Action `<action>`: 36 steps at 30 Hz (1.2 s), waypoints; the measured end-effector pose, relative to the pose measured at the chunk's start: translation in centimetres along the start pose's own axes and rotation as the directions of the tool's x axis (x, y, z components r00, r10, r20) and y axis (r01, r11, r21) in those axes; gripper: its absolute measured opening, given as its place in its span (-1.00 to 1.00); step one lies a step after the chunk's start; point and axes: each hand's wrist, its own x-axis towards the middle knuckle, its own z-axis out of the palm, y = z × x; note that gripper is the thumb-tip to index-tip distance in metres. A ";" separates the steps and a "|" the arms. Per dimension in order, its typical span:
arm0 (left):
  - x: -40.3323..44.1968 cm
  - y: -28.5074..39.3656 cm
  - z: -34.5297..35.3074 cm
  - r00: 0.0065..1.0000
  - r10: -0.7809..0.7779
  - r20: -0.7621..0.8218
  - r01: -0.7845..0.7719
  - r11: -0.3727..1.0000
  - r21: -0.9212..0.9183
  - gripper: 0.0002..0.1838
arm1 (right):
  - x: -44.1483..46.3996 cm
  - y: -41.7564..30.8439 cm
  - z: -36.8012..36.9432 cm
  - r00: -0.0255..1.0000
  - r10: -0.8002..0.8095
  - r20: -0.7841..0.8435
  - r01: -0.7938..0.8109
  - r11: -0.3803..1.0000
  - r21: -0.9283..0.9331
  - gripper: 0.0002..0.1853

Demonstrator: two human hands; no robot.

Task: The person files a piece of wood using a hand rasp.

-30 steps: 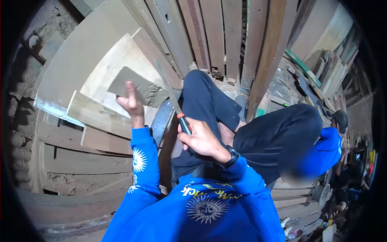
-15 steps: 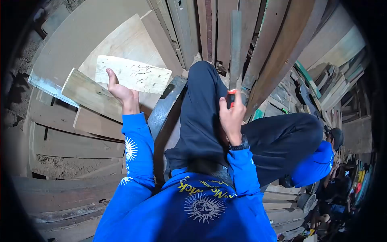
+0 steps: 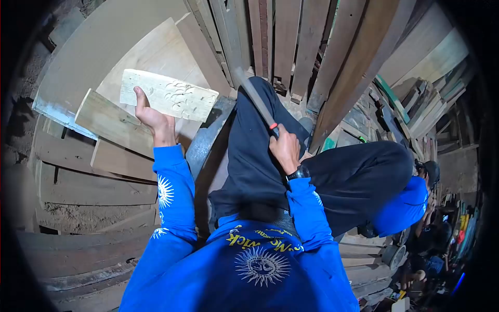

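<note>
In the head view, my left hand [image 3: 152, 117] holds a pale wooden board [image 3: 165, 94] by its lower left part. My thumb lies over its front face and the other fingers are hidden behind it. Curved carved marks show on the board's right half. My right hand [image 3: 286, 149] is wrapped round the red and black handle of a long flat metal file [image 3: 256, 98]. The file slants up and left across my knee, its tip slightly blurred and apart from the board.
Below the held board lies another wooden board [image 3: 106, 117]. A dark metal-looking piece [image 3: 208, 138] stands beside my leg. Long planks [image 3: 358, 62] lean ahead and to the right. Scrap wood is piled at right, near a person in blue [image 3: 408, 208].
My right hand has moved slightly left and down, and the file has swung from upright to a leftward slant towards the board. My left hand and the board have barely shifted.
</note>
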 end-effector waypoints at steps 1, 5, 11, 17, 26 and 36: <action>-0.3 0.2 0.4 1.000 -0.019 0.003 0.019 1.000 -0.008 -0.43 | 0.1 0.1 -0.7 0.988 0.071 0.138 -0.054 0.991 -0.122 -0.68; -0.6 0.4 0.8 1.000 -0.020 0.000 0.020 1.000 -0.001 -0.42 | 0.0 -2.9 -3.3 0.994 0.059 -0.097 -0.048 0.993 0.111 -0.71; -1.0 0.7 1.2 0.992 -0.110 0.058 0.111 0.994 -0.019 -0.46 | 0.4 -3.6 -5.5 0.996 -0.007 -0.092 0.067 0.732 0.678 -0.91; -2.7 0.1 1.8 0.827 -0.432 0.360 0.478 0.877 -0.046 -0.37 | 0.0 -5.2 -6.8 0.838 -0.366 0.405 -0.333 0.245 0.911 -0.91; -2.9 -0.9 1.6 0.619 -0.487 0.616 0.582 0.811 0.056 -0.13 | 0.4 -9.3 -5.4 0.624 -0.597 0.503 -0.385 0.326 0.864 -0.84; -2.0 0.3 -0.2 0.796 -0.420 0.436 0.445 0.894 0.048 -0.36 | -1.8 -8.2 -7.7 0.778 -0.485 0.398 -0.038 0.597 0.802 -0.88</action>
